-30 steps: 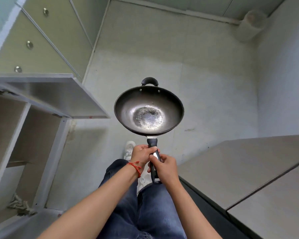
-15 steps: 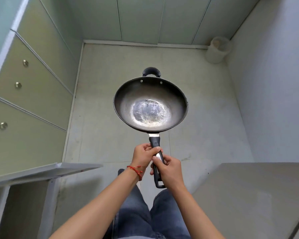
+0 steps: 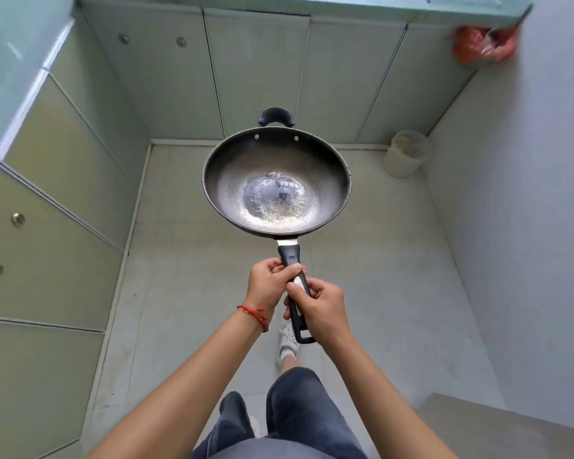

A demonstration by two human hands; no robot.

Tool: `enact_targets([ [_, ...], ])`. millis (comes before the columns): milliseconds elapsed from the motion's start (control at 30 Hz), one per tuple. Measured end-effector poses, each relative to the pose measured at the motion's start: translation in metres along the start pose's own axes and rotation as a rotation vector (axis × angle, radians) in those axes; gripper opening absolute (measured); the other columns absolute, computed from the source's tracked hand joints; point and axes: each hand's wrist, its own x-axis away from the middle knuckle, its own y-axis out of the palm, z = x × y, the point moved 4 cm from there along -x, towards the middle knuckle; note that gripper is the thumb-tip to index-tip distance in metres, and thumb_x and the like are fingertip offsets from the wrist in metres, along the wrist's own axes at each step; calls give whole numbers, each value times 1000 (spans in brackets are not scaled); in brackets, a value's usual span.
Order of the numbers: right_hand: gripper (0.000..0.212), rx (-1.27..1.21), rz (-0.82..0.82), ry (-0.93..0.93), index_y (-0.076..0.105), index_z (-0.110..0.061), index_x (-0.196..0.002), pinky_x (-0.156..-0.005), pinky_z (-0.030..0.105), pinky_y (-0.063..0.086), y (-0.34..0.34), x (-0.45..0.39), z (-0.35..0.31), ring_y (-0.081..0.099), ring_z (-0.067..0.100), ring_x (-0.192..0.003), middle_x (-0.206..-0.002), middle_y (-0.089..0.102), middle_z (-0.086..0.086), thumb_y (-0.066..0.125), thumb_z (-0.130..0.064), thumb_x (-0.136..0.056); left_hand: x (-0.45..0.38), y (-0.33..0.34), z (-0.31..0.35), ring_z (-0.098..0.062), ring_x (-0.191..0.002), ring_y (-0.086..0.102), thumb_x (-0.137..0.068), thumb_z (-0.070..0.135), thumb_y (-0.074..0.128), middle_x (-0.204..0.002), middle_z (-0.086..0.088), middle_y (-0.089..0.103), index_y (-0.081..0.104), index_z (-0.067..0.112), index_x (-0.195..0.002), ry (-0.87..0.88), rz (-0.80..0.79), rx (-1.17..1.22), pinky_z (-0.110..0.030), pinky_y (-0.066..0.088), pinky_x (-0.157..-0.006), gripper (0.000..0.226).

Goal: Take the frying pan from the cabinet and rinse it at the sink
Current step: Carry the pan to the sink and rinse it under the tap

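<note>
Both hands clenched on frying pan (image 3: 275, 183) handle: left hand (image 3: 269, 286) forward, right hand (image 3: 318, 309) behind; handle middle hidden; red item (image 3: 481, 44) top right blurred.

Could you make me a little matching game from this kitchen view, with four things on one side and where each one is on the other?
Things:
1. frying pan
2. white bucket
3. red string bracelet
4. red bag

Places:
A. on the left wrist
B. on the floor in the far right corner
C. held out over the floor by its handle in both hands
D. high up by the right wall, near the counter edge

Pairs: 1-C, 2-B, 3-A, 4-D
</note>
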Motion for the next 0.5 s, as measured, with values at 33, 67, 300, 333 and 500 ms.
enact_targets([
  [33,20,4,-1,-16,59,9,-73,-41,21,46,-4,-19,-12,59,10,-39,-59,57,14,58,-7,-86,-16,8,13,-21,-56,60,-76,-2,63,-65,-10,66,60,1,-68,15,5,9,-30,49,-58,9],
  [67,22,9,-6,-33,59,11,-73,-41,20,45,-8,-38,-24,58,9,-38,-60,57,15,58,-6,-86,-33,16,28,-23,-58,59,-75,-2,63,-67,-13,65,60,0,-69,32,10,17,-31,48,-59,8],
  [300,24,16,-36,-116,57,14,-71,-42,20,44,-34,-158,-110,58,11,-37,-56,58,14,59,-6,-85,-131,65,124,-27,-65,57,-76,0,64,-79,-19,62,59,-6,-77,119,58,31,-26,45,-49,8],
  [333,23,11,-37,-127,58,12,-70,-42,21,44,-36,-172,-121,58,12,-38,-56,57,13,59,-6,-85,-143,70,136,-29,-68,57,-75,0,64,-81,-20,62,59,-6,-78,131,64,33,-28,46,-54,8],
  [500,22,-14,-63,-149,59,13,-72,-40,18,43,-43,-241,-170,56,10,-36,-54,56,12,58,-5,-85,-208,90,189,-31,-74,56,-74,-1,65,-85,-25,60,59,-11,-84,177,64,47,-35,45,-63,15],
])
